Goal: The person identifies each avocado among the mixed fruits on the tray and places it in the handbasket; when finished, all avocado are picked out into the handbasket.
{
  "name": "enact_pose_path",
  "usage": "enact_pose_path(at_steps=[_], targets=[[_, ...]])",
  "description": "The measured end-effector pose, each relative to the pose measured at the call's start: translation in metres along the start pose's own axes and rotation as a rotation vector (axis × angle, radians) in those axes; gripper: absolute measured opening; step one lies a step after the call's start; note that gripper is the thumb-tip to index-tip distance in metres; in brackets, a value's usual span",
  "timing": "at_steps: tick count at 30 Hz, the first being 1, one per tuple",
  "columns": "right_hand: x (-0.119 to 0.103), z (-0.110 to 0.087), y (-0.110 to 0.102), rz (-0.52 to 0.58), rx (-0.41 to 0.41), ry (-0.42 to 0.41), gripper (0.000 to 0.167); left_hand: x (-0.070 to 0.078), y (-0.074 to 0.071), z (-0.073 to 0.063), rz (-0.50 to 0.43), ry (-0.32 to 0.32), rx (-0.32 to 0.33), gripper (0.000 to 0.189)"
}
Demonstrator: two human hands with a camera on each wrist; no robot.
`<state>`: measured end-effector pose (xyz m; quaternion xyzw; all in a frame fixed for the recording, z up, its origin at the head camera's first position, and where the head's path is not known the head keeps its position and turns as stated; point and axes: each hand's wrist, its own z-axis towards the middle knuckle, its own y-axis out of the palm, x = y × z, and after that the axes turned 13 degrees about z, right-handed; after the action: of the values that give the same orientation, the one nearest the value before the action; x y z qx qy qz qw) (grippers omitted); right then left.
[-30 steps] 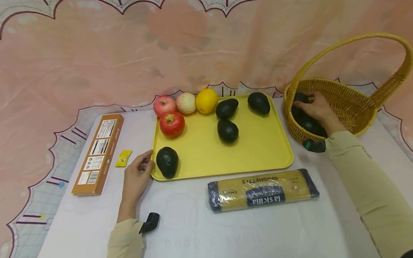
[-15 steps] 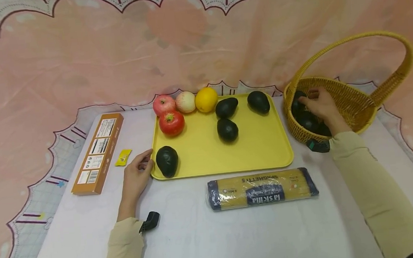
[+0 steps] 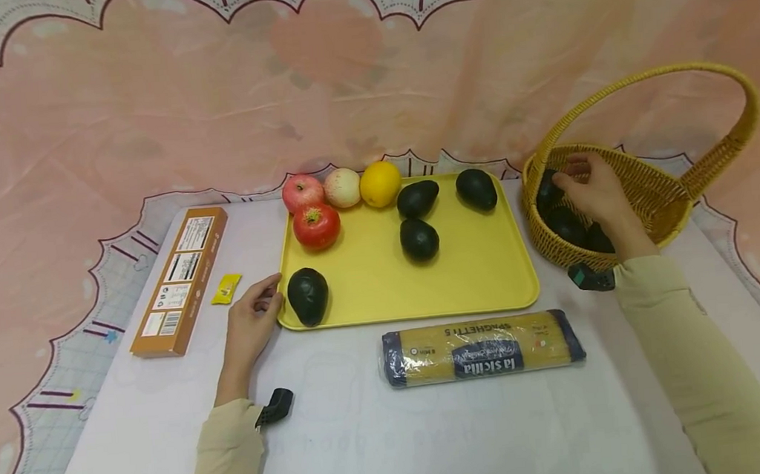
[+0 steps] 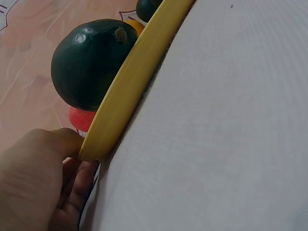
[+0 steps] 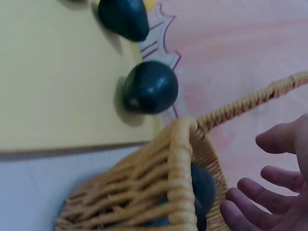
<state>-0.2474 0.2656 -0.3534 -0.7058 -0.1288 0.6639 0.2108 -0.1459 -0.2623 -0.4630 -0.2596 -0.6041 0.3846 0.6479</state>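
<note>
The white table (image 3: 370,446) fills the lower part of the head view. The yellow tray (image 3: 370,286) lies flat at centre; it is probably stiff and light, best held by its rim. The wicker basket (image 3: 652,201) stands at the right of the frame, just beside the tray. It should flex slightly; lift it by the arched handle. The spaghetti pack (image 3: 484,348) lies below the tray. Its contents are likely brittle: support it along its length. The brown box (image 3: 181,282) lies at left.

The left hand (image 3: 252,318), left of centre, pinches the tray's left edge, thumb above, fingers below. The right hand (image 3: 593,187) is over the basket; the right wrist view shows its fingers spread, holding nothing.

Dark avocados (image 3: 565,226) lie in the basket's left part; the count is partly hidden. Three more occupy the tray's upper right, one its lower left corner. Expect moderate weight and firm, smooth skin that may slip or roll: grasp around the widest part, thumb opposing.

A pomegranate (image 3: 317,227), orange (image 3: 380,184) and two apples (image 3: 303,192) sit at the tray's upper left. The yellow sachet (image 3: 226,288) lies beside the box.
</note>
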Motion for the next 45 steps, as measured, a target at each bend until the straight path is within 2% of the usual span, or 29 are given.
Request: enact_pose_path(at_steps=[7,13,20,25,29,37,45], targets=[[-0.009,-0.019,0.007,0.066,0.106,-0.031,0.058,0.001,-0.002,0.001,0.006,0.019,0.006,0.037],[-0.017,-0.033,0.015,0.124,0.217,-0.091,0.039,0.001,-0.003,0.002,0.004,0.017,0.006,0.037],[-0.018,-0.048,0.030,0.226,0.308,-0.233,0.026,0.002,-0.003,0.002,0.007,0.011,0.008,0.037],[-0.020,-0.057,0.041,0.323,0.339,-0.320,0.020,0.004,-0.003,0.004,-0.001,0.022,0.013,0.037],[-0.030,-0.068,0.054,0.377,0.301,-0.357,0.020,0.004,-0.004,0.003,-0.001,0.013,0.010,0.037],[-0.062,-0.096,0.082,0.361,0.148,-0.398,0.026,0.002,-0.002,0.003,0.006,0.037,0.038,0.035],[-0.054,-0.084,0.123,0.307,-0.040,-0.436,0.029,0.001,-0.001,0.000,0.023,0.014,0.031,0.036]])
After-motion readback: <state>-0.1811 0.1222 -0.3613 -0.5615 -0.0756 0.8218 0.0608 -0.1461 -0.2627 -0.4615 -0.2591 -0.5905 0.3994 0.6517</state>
